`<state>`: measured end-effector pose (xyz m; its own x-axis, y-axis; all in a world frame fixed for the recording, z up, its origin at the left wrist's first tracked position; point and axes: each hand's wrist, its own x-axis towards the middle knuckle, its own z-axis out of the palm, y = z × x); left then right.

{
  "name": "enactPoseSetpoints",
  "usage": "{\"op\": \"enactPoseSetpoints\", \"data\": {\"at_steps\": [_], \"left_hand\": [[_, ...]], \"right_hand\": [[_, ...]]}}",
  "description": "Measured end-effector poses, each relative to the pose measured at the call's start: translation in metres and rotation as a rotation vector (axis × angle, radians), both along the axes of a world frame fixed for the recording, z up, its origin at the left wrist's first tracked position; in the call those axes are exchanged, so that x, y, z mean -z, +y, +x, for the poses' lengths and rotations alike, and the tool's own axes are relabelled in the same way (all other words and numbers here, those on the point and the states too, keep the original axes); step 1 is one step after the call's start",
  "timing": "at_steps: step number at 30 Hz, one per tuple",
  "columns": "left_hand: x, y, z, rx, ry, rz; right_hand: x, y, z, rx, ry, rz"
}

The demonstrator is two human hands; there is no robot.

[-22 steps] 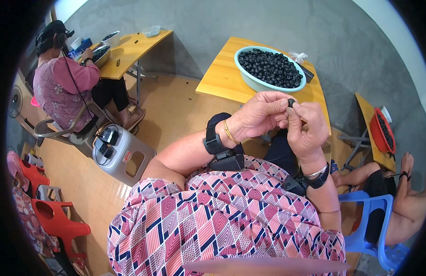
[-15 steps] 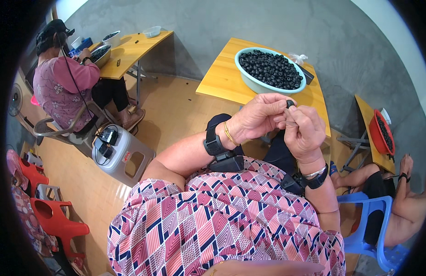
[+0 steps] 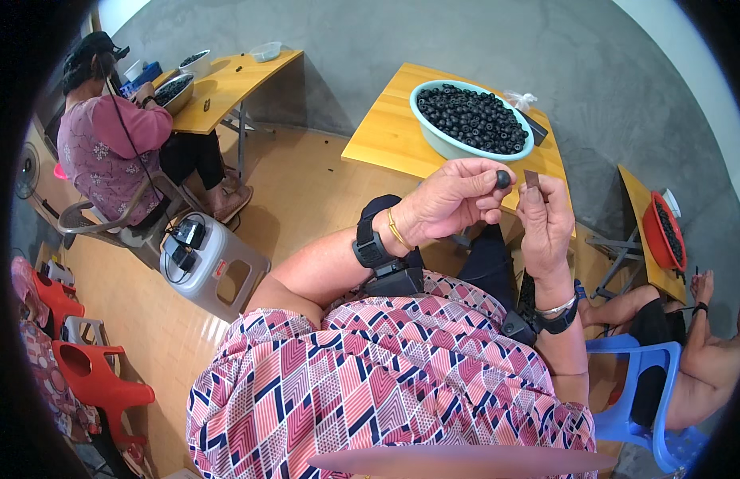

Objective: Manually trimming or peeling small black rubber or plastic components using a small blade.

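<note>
Between thumb and fingertips, my left hand [image 3: 459, 195] pinches a small round black bead-like piece [image 3: 503, 179]. My right hand [image 3: 545, 219] is closed on a thin, flat brown strip [image 3: 532, 179], whose end sticks up past the thumb. A small gap separates the strip from the black piece. Just beyond both hands, a pale blue basin [image 3: 435, 140] heaped with black ring-shaped pieces [image 3: 474, 120] stands on a wooden table [image 3: 378, 132].
A plastic bag [image 3: 520, 100] and a dark block [image 3: 538, 130] lie behind the basin. At left a person [image 3: 114, 144] works at another table, near a grey stool [image 3: 218, 271]. On the right are a red basin [image 3: 661, 231], a blue chair [image 3: 649, 383] and another person.
My right hand has drawn away to the right from the left one, and the brown strip now shows upright in it. My left hand keeps the black piece, now more exposed.
</note>
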<state>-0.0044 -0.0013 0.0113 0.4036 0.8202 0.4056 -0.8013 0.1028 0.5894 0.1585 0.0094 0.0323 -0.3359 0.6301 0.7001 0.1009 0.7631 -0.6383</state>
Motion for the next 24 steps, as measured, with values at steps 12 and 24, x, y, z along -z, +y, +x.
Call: {"op": "enactPoseSetpoints", "data": {"at_steps": [12,24], "left_hand": [[0.005,0.001,0.000,-0.034,0.004,0.098],[0.006,0.001,-0.001,-0.020,0.008,0.072]], "right_hand": [[-0.015,-0.010,-0.001,-0.065,-0.134,-0.071],[-0.009,-0.007,-0.001,-0.100,-0.106,-0.153]]}}
